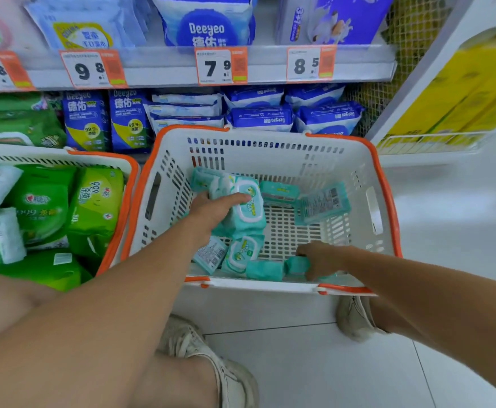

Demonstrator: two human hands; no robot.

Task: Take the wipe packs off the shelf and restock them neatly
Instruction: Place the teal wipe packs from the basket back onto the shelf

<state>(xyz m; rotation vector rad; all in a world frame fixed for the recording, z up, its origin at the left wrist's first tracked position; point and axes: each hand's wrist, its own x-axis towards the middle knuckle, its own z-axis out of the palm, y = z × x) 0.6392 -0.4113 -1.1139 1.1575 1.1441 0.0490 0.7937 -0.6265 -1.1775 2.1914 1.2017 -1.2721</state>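
The left hand (211, 212) reaches into a white basket with an orange rim (270, 136), its grip closed around a large teal wipe pack (248, 206) with a white flip lid, thumb lying across the top. The right hand (319, 259) is low at the basket's near wall, fingers curled on a small teal pack (296, 265). Just below the left grip lie three more packs: one showing a barcode (211, 254), one with a lid (241, 253), and one plain (263, 270). Beyond the left grip, toward the far wall, lie two more teal packs (279, 191) and (324, 203). Left of this basket stands a second basket (64, 156) full of green packs. Behind both, the shelf (167, 72) holds blue packs under four price tags.
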